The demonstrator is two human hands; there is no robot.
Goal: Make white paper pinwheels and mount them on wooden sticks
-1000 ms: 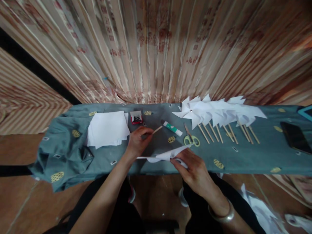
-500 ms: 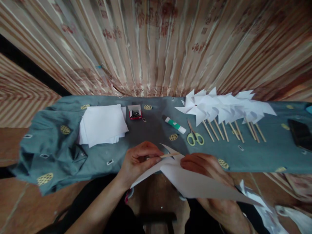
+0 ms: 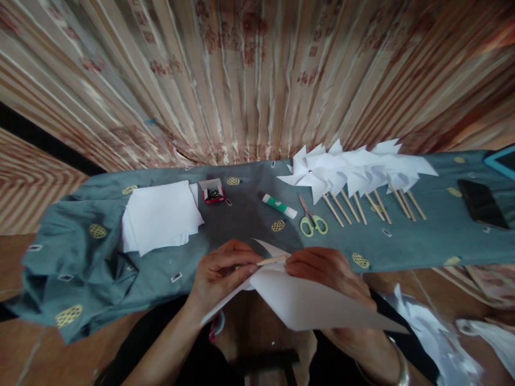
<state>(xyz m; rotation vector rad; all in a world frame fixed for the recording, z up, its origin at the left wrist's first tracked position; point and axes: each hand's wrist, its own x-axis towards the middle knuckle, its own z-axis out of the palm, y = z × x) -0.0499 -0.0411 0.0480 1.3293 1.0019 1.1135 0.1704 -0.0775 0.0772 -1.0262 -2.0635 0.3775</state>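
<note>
My left hand point(image 3: 223, 273) is closed, pinching a thin wooden stick point(image 3: 272, 260) between thumb and fingers. Below and beside the stick is a white paper pinwheel point(image 3: 303, 303), its large folded blades spreading toward my lap. My right hand point(image 3: 328, 268) is closed round the pinwheel's far side, with its fingertips at the stick's right end. The paper hides part of the right palm and thumb. Whether the stick is fastened to the paper cannot be made out.
On the cloth-covered table point(image 3: 241, 225) are stacked white paper sheets point(image 3: 161, 214), a small box of dark pins point(image 3: 212, 192), a glue stick point(image 3: 278, 205), green-handled scissors point(image 3: 311, 222), several pinwheels on sticks point(image 3: 354, 171) and a phone point(image 3: 483, 203). A plastic bag point(image 3: 438, 338) lies at lower right.
The fingertips of my right hand have closed in on the stick's right end, covering it. My view has turned a little to the right, bringing a blue-edged device into the corner.
</note>
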